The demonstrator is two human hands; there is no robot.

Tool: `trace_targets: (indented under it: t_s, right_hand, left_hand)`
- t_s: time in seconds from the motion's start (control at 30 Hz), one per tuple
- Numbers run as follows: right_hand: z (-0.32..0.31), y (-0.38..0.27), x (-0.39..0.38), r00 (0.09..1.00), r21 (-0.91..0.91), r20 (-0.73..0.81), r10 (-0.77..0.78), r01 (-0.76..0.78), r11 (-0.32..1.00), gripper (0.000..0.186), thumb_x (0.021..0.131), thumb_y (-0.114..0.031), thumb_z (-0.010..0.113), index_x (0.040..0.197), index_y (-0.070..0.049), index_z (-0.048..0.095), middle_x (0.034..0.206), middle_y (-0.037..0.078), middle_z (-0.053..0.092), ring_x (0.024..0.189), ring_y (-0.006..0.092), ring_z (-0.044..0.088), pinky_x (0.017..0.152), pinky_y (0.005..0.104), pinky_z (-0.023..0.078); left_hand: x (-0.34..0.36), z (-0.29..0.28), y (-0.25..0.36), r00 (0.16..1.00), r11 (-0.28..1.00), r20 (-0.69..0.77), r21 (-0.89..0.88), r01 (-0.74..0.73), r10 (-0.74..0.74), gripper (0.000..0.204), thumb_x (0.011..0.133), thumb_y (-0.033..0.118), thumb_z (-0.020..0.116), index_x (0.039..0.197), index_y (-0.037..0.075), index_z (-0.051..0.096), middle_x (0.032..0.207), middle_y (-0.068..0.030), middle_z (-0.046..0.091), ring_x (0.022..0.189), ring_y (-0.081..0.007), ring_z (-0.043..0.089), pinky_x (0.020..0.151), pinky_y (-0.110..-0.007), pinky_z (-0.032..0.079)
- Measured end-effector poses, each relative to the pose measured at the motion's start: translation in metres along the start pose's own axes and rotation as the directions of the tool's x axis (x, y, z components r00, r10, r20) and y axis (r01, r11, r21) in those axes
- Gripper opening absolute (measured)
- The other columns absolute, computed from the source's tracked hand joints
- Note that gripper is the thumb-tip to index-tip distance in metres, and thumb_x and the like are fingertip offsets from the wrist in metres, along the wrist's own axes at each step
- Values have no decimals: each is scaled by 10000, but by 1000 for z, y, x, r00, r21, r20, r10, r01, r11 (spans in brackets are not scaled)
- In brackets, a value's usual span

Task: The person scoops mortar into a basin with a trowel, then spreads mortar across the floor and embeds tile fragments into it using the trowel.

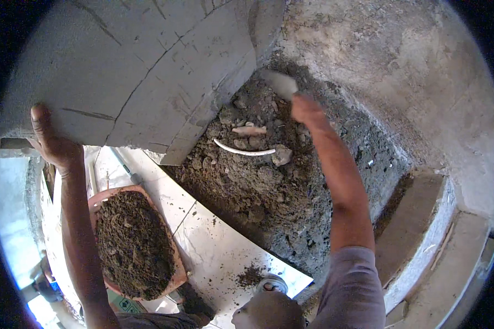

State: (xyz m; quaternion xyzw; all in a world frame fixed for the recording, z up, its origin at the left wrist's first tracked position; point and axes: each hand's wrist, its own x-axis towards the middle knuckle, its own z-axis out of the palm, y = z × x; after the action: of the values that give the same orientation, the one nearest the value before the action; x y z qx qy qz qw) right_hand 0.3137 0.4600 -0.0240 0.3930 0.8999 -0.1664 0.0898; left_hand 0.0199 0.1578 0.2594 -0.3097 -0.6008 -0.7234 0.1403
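Observation:
My right hand (308, 109) is closed on a trowel with a pale metal blade (282, 85), its handle hidden in the fist. The blade lies against the heap of grey-brown soil and rubble (241, 186), up in the corner between two walls. At the far left, my left hand (57, 143) grips the lower edge of the smooth grey plastered wall (164, 71). Its thumb points up along the wall face, and most of its fingers are hidden. A curved white strip (244, 151) and a pinkish fragment (249, 131) lie on the heap.
A reddish tub (178, 263) full of dark soil stands beside my left forearm on pale tiles (203, 236). Close to the lower edge is a small round container (273, 283). Brown steps (409, 219) run along the right, below a rough wall (389, 71).

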Motion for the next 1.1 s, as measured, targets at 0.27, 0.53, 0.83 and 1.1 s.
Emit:
trace_targets:
  t_s: [0.27,0.53,0.83,1.1]
  right_hand:
    - [-32,-37,-120,901,-115,306,-307,355,928,416,704,-53,489,1093,82,426,768,221,597,715,365,601,627,437,492]
    - [-27,92,-99,994,-162,104,44,-27,986,384,761,-123,438,1113,27,409,773,249,585,737,401,586,658,480,473]
    - [-30,30,-181,929,-159,346,-134,199,967,330,766,-100,442,1053,60,414,736,243,577,710,406,578,628,499,458]
    - [-25,124,-148,991,-185,13,132,-127,974,311,795,-113,396,1092,-19,409,730,229,586,696,383,591,598,483,477]
  left_hand:
    - [-3,-2,2,995,999,-92,-45,24,-29,358,879,178,417,1183,-9,436,1232,-150,443,1153,-258,397,983,-406,309]
    - [22,-51,-41,940,894,138,293,-339,311,446,764,239,602,1114,-7,478,1057,-144,510,946,-231,499,852,-357,411]
    - [27,-55,-44,911,865,183,290,-409,369,428,766,175,599,1130,-6,464,1070,-147,508,944,-243,510,845,-363,426]
    - [30,-55,-49,872,806,242,338,-486,425,364,811,50,483,1170,-1,444,1120,-163,504,1005,-257,509,880,-375,422]
